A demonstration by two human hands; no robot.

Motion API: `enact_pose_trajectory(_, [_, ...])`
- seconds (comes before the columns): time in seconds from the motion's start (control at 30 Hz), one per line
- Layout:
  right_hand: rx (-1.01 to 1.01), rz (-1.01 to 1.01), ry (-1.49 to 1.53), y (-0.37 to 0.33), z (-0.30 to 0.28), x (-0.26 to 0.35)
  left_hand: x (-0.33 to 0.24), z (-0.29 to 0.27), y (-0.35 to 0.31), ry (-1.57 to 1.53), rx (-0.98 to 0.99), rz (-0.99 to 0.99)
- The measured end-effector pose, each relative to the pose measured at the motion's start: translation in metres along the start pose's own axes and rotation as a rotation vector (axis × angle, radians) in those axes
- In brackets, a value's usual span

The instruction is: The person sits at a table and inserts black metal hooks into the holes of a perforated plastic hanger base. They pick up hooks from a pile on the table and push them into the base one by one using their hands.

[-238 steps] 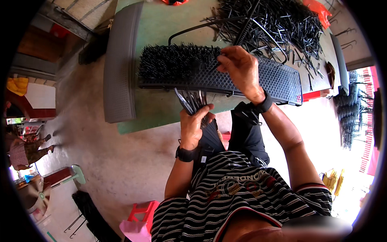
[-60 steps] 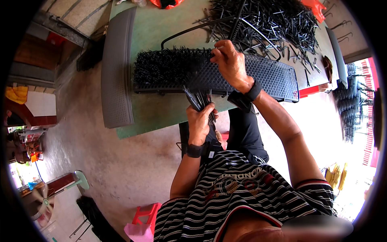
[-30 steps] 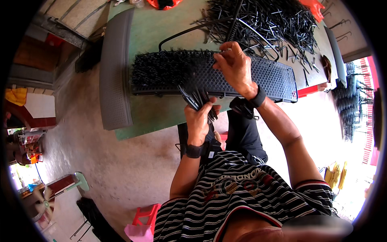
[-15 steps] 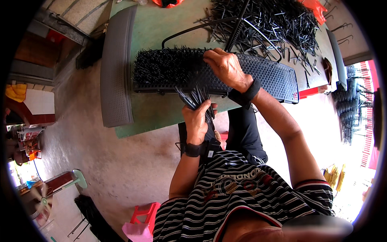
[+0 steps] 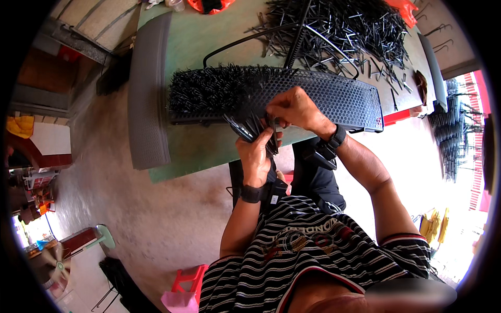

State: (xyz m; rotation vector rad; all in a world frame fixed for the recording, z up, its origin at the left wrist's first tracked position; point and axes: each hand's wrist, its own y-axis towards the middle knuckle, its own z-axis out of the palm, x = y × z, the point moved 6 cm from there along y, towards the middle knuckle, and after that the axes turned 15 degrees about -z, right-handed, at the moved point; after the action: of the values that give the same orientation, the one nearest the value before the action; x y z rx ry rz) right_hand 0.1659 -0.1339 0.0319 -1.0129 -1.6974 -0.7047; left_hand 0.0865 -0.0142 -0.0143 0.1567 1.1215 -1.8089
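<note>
In front of me a long black perforated panel (image 5: pixel 334 99) lies on a green table, a bent black wire frame (image 5: pixel 245 35) rising behind it. Thin black strips (image 5: pixel 209 91) stand up densely from its left part, while the holes on the right are bare. My left hand (image 5: pixel 255 151) is closed around a bundle of black strips (image 5: pixel 244 128) just off the panel's near edge. Close above that bundle, the fingers of my right hand (image 5: pixel 295 109) are pinched together at the strips' ends. What sits in the pinch is too small to make out.
A big heap of loose black strips (image 5: pixel 344 36) covers the far right of the table (image 5: pixel 188 156). Curved grey perforated sheets (image 5: pixel 148 94) lie along its left end. A red stool (image 5: pixel 189 281) stands on the floor at lower left. Black racks (image 5: pixel 451 130) stand at right.
My right hand has come back from the panel's strip-filled edge, down toward the bundle in my left hand. The left hand stays nearly in place.
</note>
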Motion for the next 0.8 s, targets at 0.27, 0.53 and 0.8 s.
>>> enact_pose_trajectory(0.27, [-0.645, -0.464, -0.229, 0.005, -0.044, 0.048, 0.002, -0.004, 0.000, 0.069, -0.030, 0.025])
enact_pose_trajectory(0.53, [-0.536, -0.561, -0.383, 0.021, -0.036, 0.029, -0.004, -0.003, -0.003, 0.043, -0.049, 0.036])
enact_pose_trajectory(0.8, [-0.280, -0.581, -0.913, 0.027, -0.023, 0.040, -0.003, -0.007, -0.003, 0.037, -0.068, 0.036])
